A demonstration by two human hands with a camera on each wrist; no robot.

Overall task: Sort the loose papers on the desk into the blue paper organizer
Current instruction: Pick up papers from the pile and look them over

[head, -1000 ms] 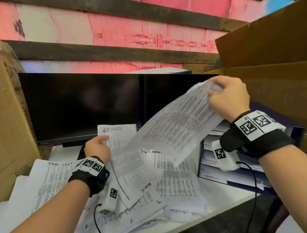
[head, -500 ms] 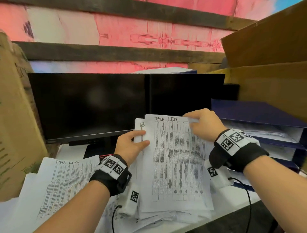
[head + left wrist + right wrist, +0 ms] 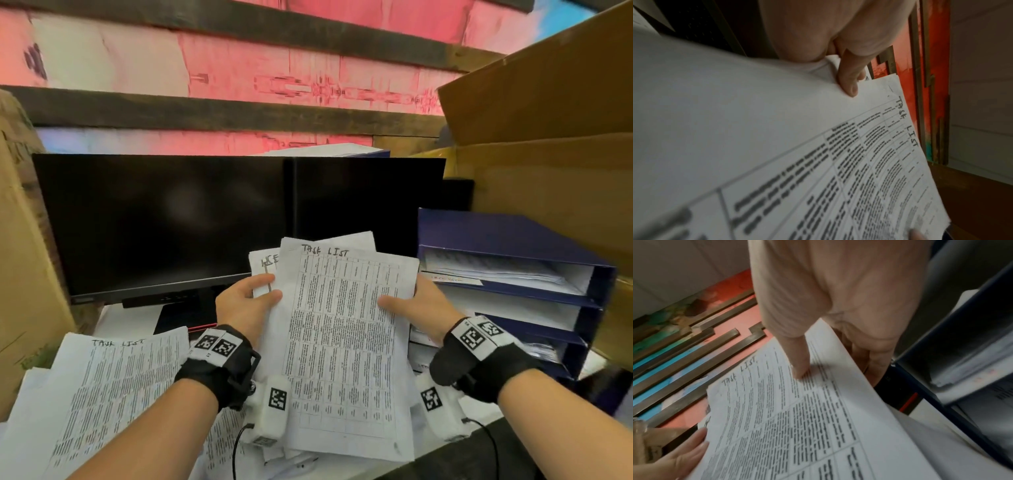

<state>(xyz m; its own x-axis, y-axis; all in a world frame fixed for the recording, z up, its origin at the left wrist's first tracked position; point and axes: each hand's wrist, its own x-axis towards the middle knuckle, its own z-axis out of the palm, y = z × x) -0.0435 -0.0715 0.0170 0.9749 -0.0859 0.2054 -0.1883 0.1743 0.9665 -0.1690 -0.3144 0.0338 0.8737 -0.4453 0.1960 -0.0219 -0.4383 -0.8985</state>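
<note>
Hands hold a bunch of papers (image 3: 342, 342) up over the surface. The left hand (image 3: 245, 305) grips the left edge, thumb on top and fingers behind. The right hand (image 3: 416, 308) grips the right edge the same way, its thumb (image 3: 797, 356) pressed on the print. The top page says "TASK LIST" in pen. Just right of the papers stands the blue paper organizer (image 3: 513, 240), with sheets already on its shelves. More loose papers (image 3: 102, 394) lie in a heap on the left. Behind them is a dark monitor (image 3: 164, 222). Cardboard boxes (image 3: 548, 137) stand at the right.
</note>
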